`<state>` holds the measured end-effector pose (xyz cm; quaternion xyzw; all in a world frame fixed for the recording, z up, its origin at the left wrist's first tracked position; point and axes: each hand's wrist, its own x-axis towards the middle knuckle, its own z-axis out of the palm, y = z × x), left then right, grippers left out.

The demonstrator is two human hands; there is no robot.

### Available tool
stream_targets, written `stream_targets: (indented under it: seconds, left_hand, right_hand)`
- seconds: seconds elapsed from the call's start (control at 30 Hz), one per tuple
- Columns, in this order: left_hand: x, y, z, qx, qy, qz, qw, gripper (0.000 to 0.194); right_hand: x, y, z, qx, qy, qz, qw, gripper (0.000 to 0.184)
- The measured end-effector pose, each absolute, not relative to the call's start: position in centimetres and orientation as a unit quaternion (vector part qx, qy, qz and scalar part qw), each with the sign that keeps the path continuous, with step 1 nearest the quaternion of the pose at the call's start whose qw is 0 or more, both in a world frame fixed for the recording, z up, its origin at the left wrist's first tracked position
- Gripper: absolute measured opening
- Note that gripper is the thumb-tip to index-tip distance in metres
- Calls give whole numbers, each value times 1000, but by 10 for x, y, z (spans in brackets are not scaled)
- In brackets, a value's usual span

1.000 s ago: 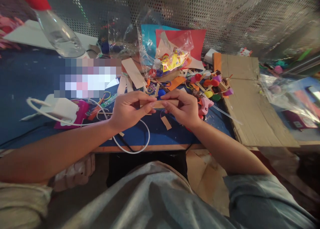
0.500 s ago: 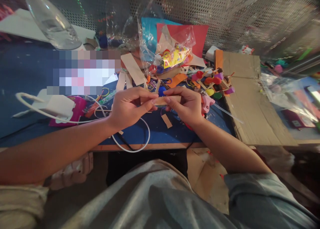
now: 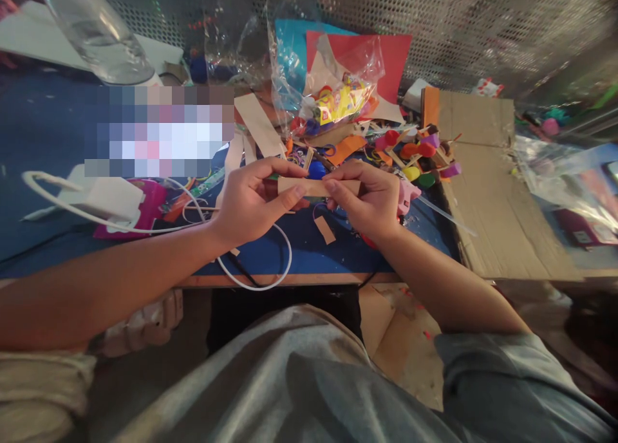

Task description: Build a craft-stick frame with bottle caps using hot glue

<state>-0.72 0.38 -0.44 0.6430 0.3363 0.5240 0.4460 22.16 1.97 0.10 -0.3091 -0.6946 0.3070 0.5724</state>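
Observation:
A narrow tan cardboard strip (image 3: pixel 313 187) is held level above the blue table by both hands. My left hand (image 3: pixel 251 198) is closed on its left part, thumb in front and fingers behind. My right hand (image 3: pixel 371 195) pinches the strip's right part between thumb and fingers. Below the strip, a small cardboard piece (image 3: pixel 325 230) lies flat on the table. A pink toy-like piece (image 3: pixel 408 195) shows just beyond the right hand, partly hidden by it.
A white cable (image 3: pixel 290 253) loops near the table's front edge. At left stand a white charger (image 3: pixel 109 201) and a plastic bottle (image 3: pixel 103 37). Behind the hands are craft scraps, a clear bag (image 3: pixel 290 63) and red paper (image 3: pixel 393 60). Folded cardboard (image 3: pixel 502 205) lies at right.
The strip is turned so that more of its flat face shows, and its left end is now visible over my left fingers. My view has shifted slightly.

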Motion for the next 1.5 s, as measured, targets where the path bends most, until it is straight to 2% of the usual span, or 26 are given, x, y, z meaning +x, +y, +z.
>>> stream_targets:
  seconds: [0.2,0.4,0.5,0.6,0.77,0.87,1.0,1.2,1.33,1.43,1.5]
  left_hand:
    - [-5,3,-2,660,348,537,394,31]
    - [-6,4,2,698,334,546,322,27]
    - [-7,5,3,708,335,541,305,25]
    - [-6,7,-1,687,333,548,342,29]
    - [-1,13,-13,617,316,573,437,60]
    - [1,12,-14,609,301,539,498,58]
    - [2,8,-8,625,295,486,535,53]
    - [3,2,-5,583,300,507,559,47]
    - [3,0,-2,578,299,529,544,47]
    - [2,0,1,614,298,496,537,42]
    - [1,1,3,658,294,442,533,35]
  right_hand:
    - [225,20,-2,-294,-724,262,567,25]
    - [225,20,-4,-266,-726,288,566,20]
    - [225,21,0,-240,-743,252,571,10]
    - [226,22,3,-220,-754,205,585,2]
    - [231,22,2,-236,-759,159,586,8]
    - [233,22,0,-256,-757,163,579,11]
    - [231,22,-2,-245,-768,115,580,3]
    - [231,22,0,-200,-786,102,576,20]
    - [236,21,1,-207,-812,122,532,10]
    - [236,21,-1,-214,-809,215,503,36]
    - [235,21,-3,-218,-791,308,481,47]
